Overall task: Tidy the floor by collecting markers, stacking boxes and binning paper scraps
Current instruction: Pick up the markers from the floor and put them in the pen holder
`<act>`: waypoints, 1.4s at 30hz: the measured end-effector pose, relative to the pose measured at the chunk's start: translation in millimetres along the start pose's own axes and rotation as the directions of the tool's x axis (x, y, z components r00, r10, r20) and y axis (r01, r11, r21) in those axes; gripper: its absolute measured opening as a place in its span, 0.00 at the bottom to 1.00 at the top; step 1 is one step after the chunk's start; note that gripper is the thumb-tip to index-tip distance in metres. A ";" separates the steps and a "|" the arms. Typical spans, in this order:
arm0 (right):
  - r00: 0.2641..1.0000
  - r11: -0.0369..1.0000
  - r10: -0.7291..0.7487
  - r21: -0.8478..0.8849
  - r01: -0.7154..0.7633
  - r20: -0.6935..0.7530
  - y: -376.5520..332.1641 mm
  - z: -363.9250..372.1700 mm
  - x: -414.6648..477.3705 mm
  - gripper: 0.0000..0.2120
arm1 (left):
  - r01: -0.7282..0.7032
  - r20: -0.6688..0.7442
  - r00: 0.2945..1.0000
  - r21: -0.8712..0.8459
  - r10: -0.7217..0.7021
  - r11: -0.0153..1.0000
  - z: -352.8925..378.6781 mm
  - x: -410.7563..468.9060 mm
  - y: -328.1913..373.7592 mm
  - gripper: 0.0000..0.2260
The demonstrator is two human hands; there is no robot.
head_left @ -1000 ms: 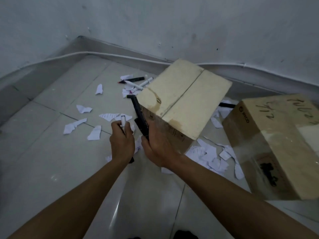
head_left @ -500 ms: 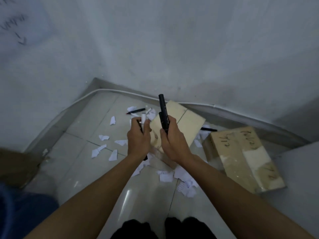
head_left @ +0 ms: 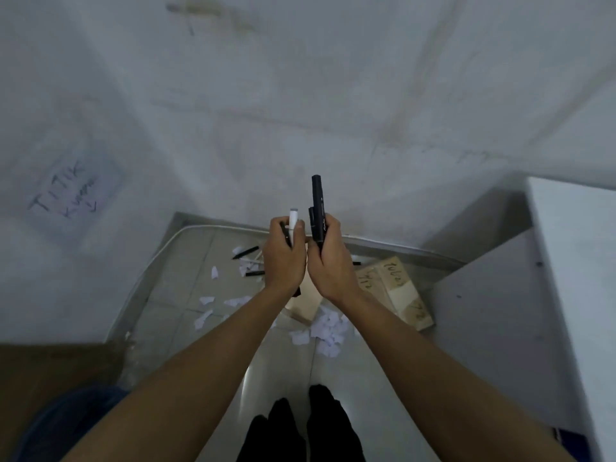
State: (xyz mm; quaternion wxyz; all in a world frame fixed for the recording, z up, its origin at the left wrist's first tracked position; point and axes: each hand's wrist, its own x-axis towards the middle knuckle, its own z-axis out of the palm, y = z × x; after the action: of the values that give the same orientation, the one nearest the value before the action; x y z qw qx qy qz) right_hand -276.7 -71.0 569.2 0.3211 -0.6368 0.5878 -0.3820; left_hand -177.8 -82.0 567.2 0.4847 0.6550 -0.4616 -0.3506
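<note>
My left hand (head_left: 283,258) is closed around a white-capped marker (head_left: 293,225) held upright, with a dark one beside it. My right hand (head_left: 328,261) grips two black markers (head_left: 317,208) that stick up above the fist. Both hands are raised in front of me, nearly touching. Far below on the tiled floor lie more markers (head_left: 246,253), scattered white paper scraps (head_left: 328,330) and two cardboard boxes: one (head_left: 400,295) with handwriting to the right, the other (head_left: 305,310) mostly hidden behind my wrists.
A white cabinet (head_left: 566,278) rises at the right. At the lower left are a brown cardboard surface (head_left: 50,368) and a blue bin (head_left: 66,425). My dark feet (head_left: 300,428) stand at the bottom. White walls meet in the corner, one bearing a handwritten note (head_left: 66,191).
I have risen from close to the floor to standing; the view has lifted and the floor items look smaller. Both hands came up together, still holding their markers.
</note>
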 end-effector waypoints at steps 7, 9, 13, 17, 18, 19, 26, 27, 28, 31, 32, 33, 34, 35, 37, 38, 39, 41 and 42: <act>0.983 0.999 0.034 -0.023 -0.039 -0.179 -47.9 -90.2 -10.8 0.24 | -0.048 0.143 0.988 -0.050 0.055 0.998 16.9 -15.4 102.6 0.06; 0.973 0.998 0.050 -0.031 -0.058 -0.223 -47.9 -115.5 -15.5 0.25 | -0.079 0.170 0.982 -0.050 0.087 0.996 29.7 -19.6 120.6 0.05; 0.942 0.994 0.083 -0.039 -0.101 -0.326 -38.4 -169.0 -25.8 0.24 | -0.114 0.246 0.961 -0.071 0.128 0.991 66.7 -34.8 153.4 0.05; 0.881 0.987 0.139 -0.006 -0.159 -0.453 -21.5 -228.3 -38.6 0.23 | -0.126 0.369 0.917 -0.095 0.153 0.987 119.7 -58.3 181.9 0.04; 0.866 0.986 0.143 -0.003 -0.165 -0.479 -16.8 -243.7 -41.7 0.23 | -0.133 0.396 0.904 -0.103 0.164 0.986 135.4 -64.8 189.3 0.04; 0.853 0.985 0.146 -0.004 -0.171 -0.501 -12.1 -256.0 -43.9 0.23 | -0.139 0.419 0.892 -0.106 0.171 0.985 148.8 -70.2 195.4 0.04; 0.733 0.966 0.183 -0.019 -0.258 -0.655 37.1 -351.1 -56.9 0.25 | -0.153 0.589 0.782 -0.136 0.204 0.979 254.4 -115.0 234.7 0.07; 0.722 0.966 0.177 -0.022 -0.257 -0.669 45.2 -364.0 -57.4 0.26 | -0.147 0.603 0.770 -0.147 0.207 0.978 269.4 -121.1 240.1 0.08; 0.712 0.967 0.173 -0.020 -0.254 -0.681 53.3 -377.5 -57.3 0.27 | -0.144 0.614 0.762 -0.152 0.208 0.978 284.4 -127.1 245.1 0.09; 0.679 0.969 0.195 0.029 -0.247 -0.708 76.1 -414.3 -54.5 0.28 | -0.143 0.630 0.750 -0.142 0.201 0.979 321.9 -140.9 255.4 0.10; 0.662 0.968 0.202 0.044 -0.247 -0.722 83.9 -426.3 -54.0 0.28 | -0.146 0.639 0.743 -0.134 0.198 0.980 333.8 -144.8 256.9 0.10; 0.645 0.967 0.208 0.056 -0.247 -0.735 90.8 -437.6 -54.0 0.28 | -0.146 0.650 0.735 -0.123 0.191 0.982 344.4 -147.8 258.0 0.09; 0.630 0.965 0.218 0.068 -0.253 -0.746 95.5 -447.0 -53.9 0.28 | -0.145 0.661 0.728 -0.110 0.182 0.983 352.1 -150.3 258.5 0.09; 0.614 0.960 0.237 0.083 -0.268 -0.753 100.3 -456.8 -53.2 0.27 | -0.144 0.671 0.722 -0.092 0.168 0.985 360.4 -152.5 258.5 0.08; 0.572 0.950 0.259 0.096 -0.298 -0.778 108.1 -474.1 -51.7 0.24 | -0.145 0.692 0.706 -0.066 0.150 0.987 374.7 -156.1 258.8 0.08; 0.556 0.949 0.258 0.098 -0.301 -0.790 111.3 -482.8 -50.4 0.23 | -0.150 0.707 0.691 -0.063 0.150 0.987 382.1 -157.2 259.7 0.08; 0.547 0.948 0.264 0.110 -0.298 -0.794 113.1 -489.4 -49.5 0.23 | -0.158 0.718 0.678 -0.065 0.156 0.985 387.1 -157.8 260.4 0.07; 0.527 0.945 0.289 0.152 -0.290 -0.799 117.6 -502.8 -46.8 0.22 | -0.174 0.739 0.654 -0.065 0.164 0.983 401.7 -157.8 263.3 0.08; 0.515 0.944 0.298 0.167 -0.286 -0.804 120.1 -507.8 -45.9 0.21 | -0.178 0.752 0.639 -0.060 0.162 0.982 408.8 -158.0 265.0 0.07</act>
State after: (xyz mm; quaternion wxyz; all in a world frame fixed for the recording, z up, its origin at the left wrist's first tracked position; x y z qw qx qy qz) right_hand -776.6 -17.4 716.1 0.0755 -0.2766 0.7647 -0.5771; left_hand -670.5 -87.6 706.9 0.2742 0.4092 -0.6835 -0.5387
